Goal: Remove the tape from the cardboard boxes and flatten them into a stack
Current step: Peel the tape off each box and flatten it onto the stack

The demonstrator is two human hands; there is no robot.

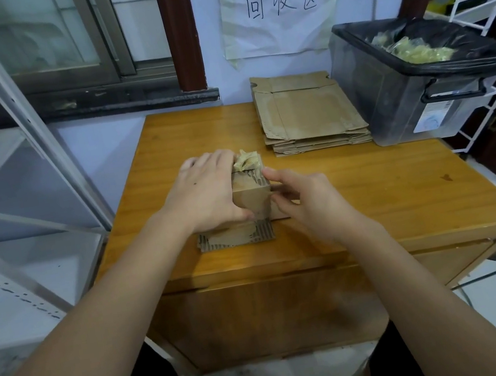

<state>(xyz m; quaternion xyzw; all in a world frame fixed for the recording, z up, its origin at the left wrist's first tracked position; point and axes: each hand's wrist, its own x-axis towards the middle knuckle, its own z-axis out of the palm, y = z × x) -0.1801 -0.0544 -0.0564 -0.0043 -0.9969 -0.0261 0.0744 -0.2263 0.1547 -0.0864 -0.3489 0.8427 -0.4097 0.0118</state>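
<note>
Holding the small cardboard box at the middle of the bench, my left hand wraps it, thumb on the near face. My right hand touches its right side, fingers curled. Crumpled tape sits on the box's far edge. Flattened boxes are stacked far right, beside the lined bin.

Wooden table, blue wall, window

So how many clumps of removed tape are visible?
2: one tape wad on the box under the left hand; another in the bin. More may be hidden.
</note>
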